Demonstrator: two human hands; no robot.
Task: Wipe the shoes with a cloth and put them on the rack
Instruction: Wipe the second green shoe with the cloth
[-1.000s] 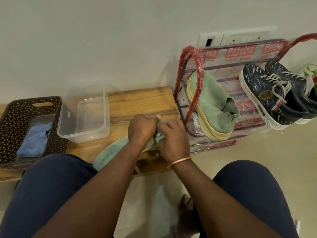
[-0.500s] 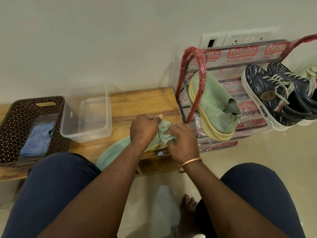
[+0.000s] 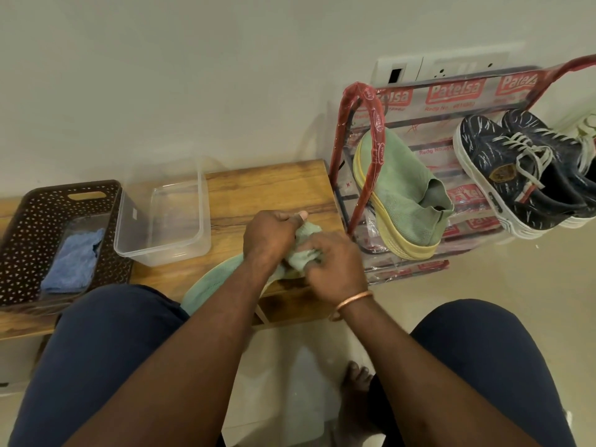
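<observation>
Your wooden surface (image 3: 271, 185) runs along the wall, with the rack (image 3: 361, 156) standing just beside its right end — red-wrapped frame, plastic still on. On the rack sit one green shoe (image 3: 403, 195), tilted toe-up, and a pair of dark sneakers (image 3: 522, 175) further right. At the surface's left end a brown basket (image 3: 19, 240) holds a blue cloth (image 3: 74, 259); a clear plastic tub (image 3: 161, 217) stands just beside it. The other green shoe (image 3: 219, 279) lies at the near edge of the surface. Your left hand (image 3: 267, 237) and right hand (image 3: 332, 266) meet at its opening — fingers of both clamped on the green fabric there.
</observation>
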